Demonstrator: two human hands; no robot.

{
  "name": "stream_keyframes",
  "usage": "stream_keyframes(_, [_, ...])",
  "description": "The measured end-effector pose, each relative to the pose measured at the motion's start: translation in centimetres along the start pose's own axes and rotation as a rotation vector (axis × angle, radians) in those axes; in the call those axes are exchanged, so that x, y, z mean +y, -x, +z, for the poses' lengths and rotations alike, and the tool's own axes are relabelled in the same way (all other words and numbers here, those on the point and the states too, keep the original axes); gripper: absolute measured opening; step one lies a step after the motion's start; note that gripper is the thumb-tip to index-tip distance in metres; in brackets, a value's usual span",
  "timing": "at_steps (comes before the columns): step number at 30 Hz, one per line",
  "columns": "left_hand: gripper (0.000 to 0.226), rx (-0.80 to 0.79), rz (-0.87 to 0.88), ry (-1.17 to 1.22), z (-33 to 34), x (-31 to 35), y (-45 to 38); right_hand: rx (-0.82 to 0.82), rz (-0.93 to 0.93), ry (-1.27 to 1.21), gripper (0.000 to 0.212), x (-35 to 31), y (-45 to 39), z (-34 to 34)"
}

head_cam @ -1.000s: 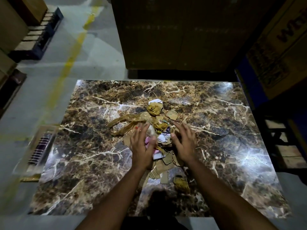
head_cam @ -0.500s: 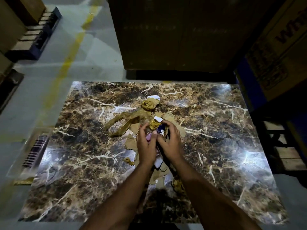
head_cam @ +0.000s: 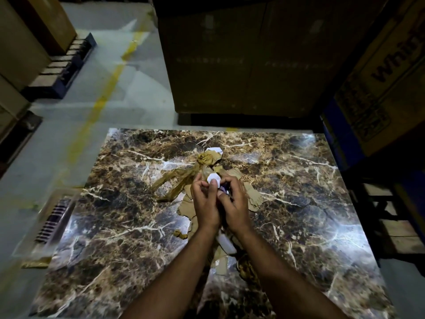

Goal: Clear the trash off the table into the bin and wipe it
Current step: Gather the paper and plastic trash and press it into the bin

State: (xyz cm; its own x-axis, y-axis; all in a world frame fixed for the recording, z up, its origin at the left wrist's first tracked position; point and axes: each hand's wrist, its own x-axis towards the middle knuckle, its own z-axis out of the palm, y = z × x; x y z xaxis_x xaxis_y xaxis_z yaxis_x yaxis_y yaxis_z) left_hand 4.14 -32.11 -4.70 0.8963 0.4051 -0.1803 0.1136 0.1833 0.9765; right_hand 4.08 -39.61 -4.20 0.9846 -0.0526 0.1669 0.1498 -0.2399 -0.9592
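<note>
A heap of trash lies in the middle of the marble table (head_cam: 128, 226): crumpled brown paper (head_cam: 177, 180), torn cardboard pieces (head_cam: 253, 199), a crumpled brown ball (head_cam: 208, 157) and white scraps (head_cam: 215, 150). My left hand (head_cam: 204, 203) and my right hand (head_cam: 234, 203) are pressed together above the heap. Their curled fingers pinch a small bundle of scraps, a white piece (head_cam: 212, 178) showing at the top. More scraps (head_cam: 226, 246) lie under my wrists, partly hidden.
A clear plastic container (head_cam: 53, 222) stands on the floor by the table's left edge. Large cardboard boxes (head_cam: 248, 54) rise just behind the table and at the right. A pallet (head_cam: 62, 67) sits far left on the grey floor.
My hands were spread over the heap a second ago. They have closed together and gathered scraps between the fingers, lifting them slightly above the pile.
</note>
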Motion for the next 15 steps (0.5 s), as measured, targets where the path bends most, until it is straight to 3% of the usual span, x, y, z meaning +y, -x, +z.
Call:
stream_keyframes(2, [0.052,0.034,-0.022,-0.006,0.2,0.9,0.3,-0.008,-0.004,0.013,0.035,-0.3,0.2,0.5])
stream_keyframes(5, [0.034,0.055,-0.023,-0.008,0.1,1.4,0.4,0.054,0.139,-0.067,0.043,-0.9,0.4,1.3])
stream_keyframes(7, [0.026,0.055,-0.008,0.014,0.0,1.8,0.5,0.09,0.171,-0.085,0.033,-1.9,0.5,1.5])
stream_keyframes(9, [0.04,0.091,0.009,0.03,-0.1,2.4,0.7,0.098,0.148,-0.13,0.015,-2.8,0.5,1.4])
stream_keyframes(12, [0.039,0.153,0.011,0.097,-0.2,3.1,0.7,0.086,0.205,-0.261,0.053,-3.5,0.2,1.2])
stream_keyframes(15, [0.038,0.127,0.061,0.131,-0.4,3.9,0.6,0.024,0.248,-0.197,0.049,-4.0,-0.1,1.0])
